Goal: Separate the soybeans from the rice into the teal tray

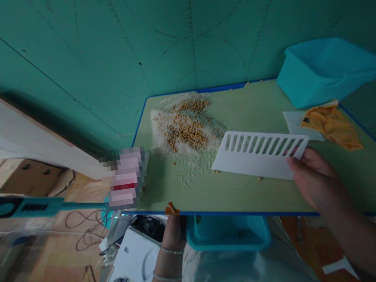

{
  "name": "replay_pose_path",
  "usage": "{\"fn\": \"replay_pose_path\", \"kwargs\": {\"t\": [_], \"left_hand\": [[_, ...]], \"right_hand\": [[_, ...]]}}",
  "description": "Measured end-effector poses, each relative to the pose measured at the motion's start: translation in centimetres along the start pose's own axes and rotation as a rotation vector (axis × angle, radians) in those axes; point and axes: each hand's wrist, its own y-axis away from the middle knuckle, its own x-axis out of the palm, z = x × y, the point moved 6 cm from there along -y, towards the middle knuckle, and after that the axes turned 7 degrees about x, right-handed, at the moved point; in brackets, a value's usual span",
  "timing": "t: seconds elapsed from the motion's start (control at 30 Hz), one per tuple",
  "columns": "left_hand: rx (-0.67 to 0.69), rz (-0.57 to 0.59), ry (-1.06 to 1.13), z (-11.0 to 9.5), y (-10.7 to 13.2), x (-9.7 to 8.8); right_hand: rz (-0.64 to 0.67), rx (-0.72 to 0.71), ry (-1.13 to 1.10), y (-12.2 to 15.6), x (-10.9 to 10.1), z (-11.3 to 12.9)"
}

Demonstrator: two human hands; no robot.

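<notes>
My right hand (315, 174) grips the right end of a white slotted plastic plate (253, 162), thumb on top. The plate is held above the table, its slots along the far side. To its left lies a spread pile of white rice-like grains (161, 131) mixed with round yellowish beans (190, 131). A few loose beans (260, 178) sit near the plate. My left hand (175, 227) is at the table's front edge beside a teal tray (231, 238), which stands at my lap below the edge. Its fingers are mostly hidden, so I cannot see whether it holds the tray.
On the table (239, 105) stand a teal bin (326, 73) at back right and a yellow cloth (334, 126) over a pale sheet. A blurred pink packet (126, 178) lies at the left edge. A teal fan (24, 207) is further left; a green wall (171, 30) rises behind.
</notes>
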Motion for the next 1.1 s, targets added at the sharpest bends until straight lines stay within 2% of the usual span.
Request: {"fn": "replay_pose_path", "kwargs": {"t": [0.47, 0.73, 0.93, 1.1], "left_hand": [[0.005, -0.004, -0.010, 0.0, 0.1, 0.3], [0.017, 0.022, -0.039, -0.1, 0.8, 1.4], [0.034, 0.059, -0.037, -0.2, 1.2, 2.4], [0.046, 0.074, -0.027, -0.2, 0.9, 2.3]], "right_hand": [[0.064, 0.060, 0.077, 1.2, 0.4, -0.8], [0.121, 0.081, 0.176, 2.1, 0.2, -1.7], [0.149, 0.097, 0.186, 3.3, 0.0, -1.9], [0.129, 0.133, 0.174, 4.7, -0.3, -2.1]]}}
